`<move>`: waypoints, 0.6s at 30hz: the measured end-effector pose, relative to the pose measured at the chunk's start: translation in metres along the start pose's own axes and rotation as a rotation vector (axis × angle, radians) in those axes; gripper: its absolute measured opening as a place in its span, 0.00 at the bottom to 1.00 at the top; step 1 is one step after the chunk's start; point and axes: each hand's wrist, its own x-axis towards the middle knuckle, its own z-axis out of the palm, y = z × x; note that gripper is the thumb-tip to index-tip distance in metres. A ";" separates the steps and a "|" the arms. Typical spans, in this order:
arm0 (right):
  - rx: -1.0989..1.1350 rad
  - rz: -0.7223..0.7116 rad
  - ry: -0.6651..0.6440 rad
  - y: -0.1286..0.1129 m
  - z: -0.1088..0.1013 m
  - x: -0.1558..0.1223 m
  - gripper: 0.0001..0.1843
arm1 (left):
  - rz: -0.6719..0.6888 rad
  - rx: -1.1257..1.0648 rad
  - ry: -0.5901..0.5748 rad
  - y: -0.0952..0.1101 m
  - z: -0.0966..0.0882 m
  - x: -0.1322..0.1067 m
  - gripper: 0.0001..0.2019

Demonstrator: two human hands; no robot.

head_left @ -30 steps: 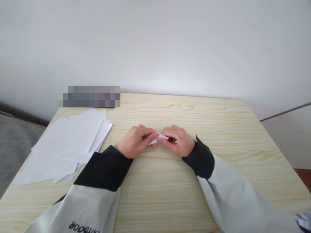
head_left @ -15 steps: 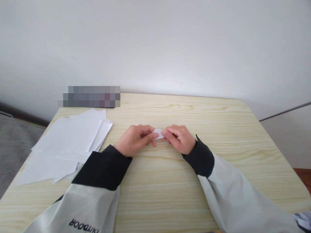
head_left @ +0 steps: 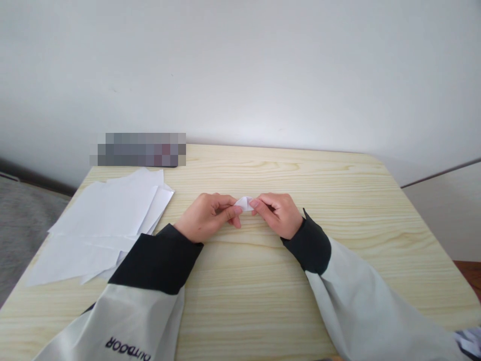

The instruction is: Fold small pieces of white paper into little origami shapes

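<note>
A small folded piece of white paper [head_left: 245, 203] is held between my two hands, just above the middle of the table. My left hand [head_left: 210, 213] pinches its left end between thumb and fingers. At its right end, the thumb and forefinger of my right hand [head_left: 277, 213] grip it. A crease runs down the paper's middle, and its top rises to a low peak. My fingertips hide both ends of it.
Loose white paper sheets [head_left: 101, 210] lie overlapping on the left of the wooden table [head_left: 240, 311]. Behind them, at the back left corner, sits a blurred-out dark object [head_left: 139, 150]. A white wall [head_left: 263, 75] stands along the far edge.
The folded paper has shifted in my fingers; its rounded top now shows a pointed peak and a clear crease. My hands have barely moved, and the sheets lie as before.
</note>
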 end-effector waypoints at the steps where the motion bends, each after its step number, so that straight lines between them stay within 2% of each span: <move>1: -0.011 -0.002 0.001 0.000 0.000 0.000 0.23 | -0.011 0.008 0.003 0.001 0.000 0.000 0.14; 4: -0.028 -0.007 -0.029 0.002 0.000 0.000 0.25 | -0.028 0.052 0.004 0.004 0.000 -0.002 0.18; 7: -0.007 -0.071 -0.107 0.005 0.001 0.000 0.26 | 0.039 0.119 0.025 0.005 0.001 -0.003 0.23; 12: -0.004 -0.141 -0.161 0.008 0.003 -0.001 0.23 | 0.138 0.224 0.069 0.005 0.002 -0.001 0.16; 18: -0.030 -0.143 -0.157 0.005 0.002 -0.001 0.22 | 0.145 0.286 0.105 0.003 0.005 0.001 0.15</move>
